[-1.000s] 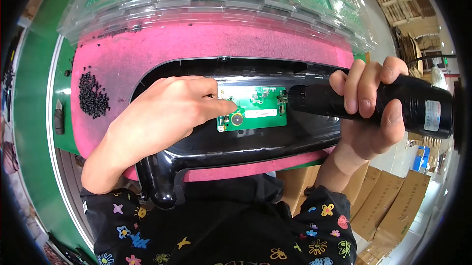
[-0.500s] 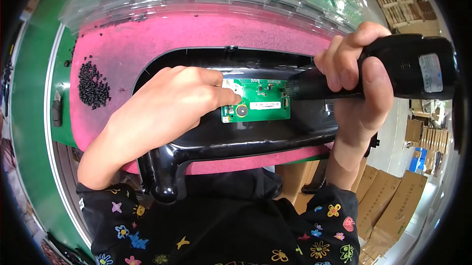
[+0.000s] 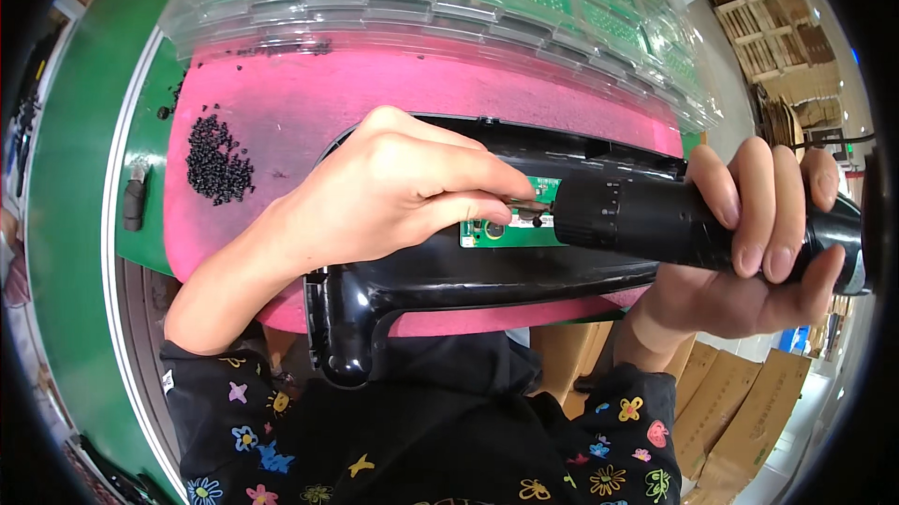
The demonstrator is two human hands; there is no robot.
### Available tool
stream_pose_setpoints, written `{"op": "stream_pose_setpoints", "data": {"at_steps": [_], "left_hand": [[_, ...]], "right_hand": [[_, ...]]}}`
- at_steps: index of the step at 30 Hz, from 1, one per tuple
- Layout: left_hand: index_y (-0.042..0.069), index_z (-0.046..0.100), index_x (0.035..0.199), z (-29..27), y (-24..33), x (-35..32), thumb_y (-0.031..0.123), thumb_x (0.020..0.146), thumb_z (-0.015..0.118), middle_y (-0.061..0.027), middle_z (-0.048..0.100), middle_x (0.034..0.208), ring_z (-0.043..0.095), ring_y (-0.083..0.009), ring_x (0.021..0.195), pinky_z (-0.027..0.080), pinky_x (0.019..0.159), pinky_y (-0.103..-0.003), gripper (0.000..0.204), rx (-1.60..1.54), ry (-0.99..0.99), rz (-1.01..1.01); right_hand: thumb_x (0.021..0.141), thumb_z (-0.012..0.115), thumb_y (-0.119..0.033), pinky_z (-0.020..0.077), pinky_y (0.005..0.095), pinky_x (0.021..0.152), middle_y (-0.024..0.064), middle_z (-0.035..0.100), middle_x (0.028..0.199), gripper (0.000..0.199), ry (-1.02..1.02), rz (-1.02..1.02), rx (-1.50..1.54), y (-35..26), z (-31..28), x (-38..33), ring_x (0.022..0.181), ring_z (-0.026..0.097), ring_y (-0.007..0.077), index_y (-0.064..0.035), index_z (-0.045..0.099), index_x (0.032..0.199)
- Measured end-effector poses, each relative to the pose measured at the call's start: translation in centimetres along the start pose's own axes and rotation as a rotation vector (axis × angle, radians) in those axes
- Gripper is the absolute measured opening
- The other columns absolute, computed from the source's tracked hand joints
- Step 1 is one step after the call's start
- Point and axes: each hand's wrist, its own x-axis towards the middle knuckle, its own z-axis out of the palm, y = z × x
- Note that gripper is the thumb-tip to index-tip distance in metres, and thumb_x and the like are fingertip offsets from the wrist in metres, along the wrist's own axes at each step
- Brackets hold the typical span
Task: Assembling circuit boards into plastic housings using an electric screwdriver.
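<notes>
My right hand (image 3: 763, 224) is wrapped round a black electric screwdriver (image 3: 632, 222), which lies nearly level with its nose toward the left. At that nose, my left hand (image 3: 403, 182) pinches a small black screw (image 3: 537, 219) between thumb and fingertips; the bit itself is mostly hidden. Below both hands, a green circuit board (image 3: 482, 235) sits inside a curved black plastic housing (image 3: 487, 273), partly covered by my fingers and the tool. The housing rests on a pink mat (image 3: 290, 93).
Left on the mat is a pile of small black screws (image 3: 218, 163). Stacked clear plastic trays (image 3: 421, 0) with green boards stand along the back. A dark-handled tool (image 3: 135, 201) lies on the green table (image 3: 154, 149). Cardboard boxes (image 3: 749, 421) stand at lower right.
The screwdriver has lifted off the board's right part and swung toward me, pointing left. My left hand has left the board's edge and moved right to the screwdriver's nose, now pinching a screw.
</notes>
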Motion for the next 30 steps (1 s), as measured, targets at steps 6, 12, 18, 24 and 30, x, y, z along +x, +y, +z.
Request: {"op": "stream_pose_setpoints", "data": {"at_steps": [6,12,18,24,30], "left_hand": [[-0.005,0.070,0.093,-0.1,0.2,-0.2,-0.008,0.073,0.075,-0.0138,0.070,0.077,0.070,-0.0227,0.068,0.056,0.058,-0.029,0.020,-0.062,0.025,-0.042],[-0.004,0.070,0.096,-0.2,-0.4,0.0,-0.008,0.073,0.074,-0.0142,0.071,0.077,0.071,-0.0235,0.069,0.057,0.060,-0.029,0.024,0.038,0.062,0.057],[-0.002,0.070,0.094,-0.7,0.4,-0.3,0.002,0.084,0.069,-0.0116,0.072,0.077,0.074,-0.0230,0.075,0.057,0.065,-0.028,0.012,0.290,0.116,-0.127],[-0.004,0.063,0.086,-1.1,1.5,-0.1,0.002,0.085,0.068,-0.0137,0.070,0.074,0.073,-0.0209,0.072,0.055,0.064,-0.030,0.008,0.137,0.043,-0.474],[-0.005,0.064,0.094,-0.8,-0.1,-0.9,-0.005,0.086,0.061,-0.0146,0.068,0.073,0.071,-0.0259,0.070,0.055,0.066,-0.032,0.009,0.343,0.014,-0.272]], "right_hand": [[0.087,0.067,-0.016,0.0355,0.0265,0.071,-0.0042,0.052,0.069,0.027,-0.011,-0.001,0.013,0.5,0.4,0.2,0.064,0.048,0.0082,-0.0077,0.047,0.103],[0.086,0.068,-0.018,0.0356,0.0264,0.070,-0.0050,0.051,0.068,0.029,-0.014,-0.006,-0.002,0.8,0.1,0.4,0.063,0.047,0.0078,-0.0088,0.046,0.103],[0.087,0.065,-0.033,0.0359,0.0282,0.061,-0.0045,0.047,0.065,0.035,0.003,0.156,-0.508,3.3,0.0,-0.4,0.057,0.043,0.0091,-0.0117,0.046,0.107],[0.086,0.065,-0.032,0.0363,0.0293,0.061,-0.0029,0.047,0.065,0.034,0.027,0.188,-0.569,4.3,0.0,-0.8,0.057,0.044,0.0103,-0.0116,0.046,0.105],[0.087,0.064,-0.033,0.0368,0.0282,0.061,-0.0036,0.046,0.065,0.032,-0.120,0.282,-0.545,4.8,-0.4,0.4,0.057,0.043,0.0095,-0.0106,0.047,0.102]]}}
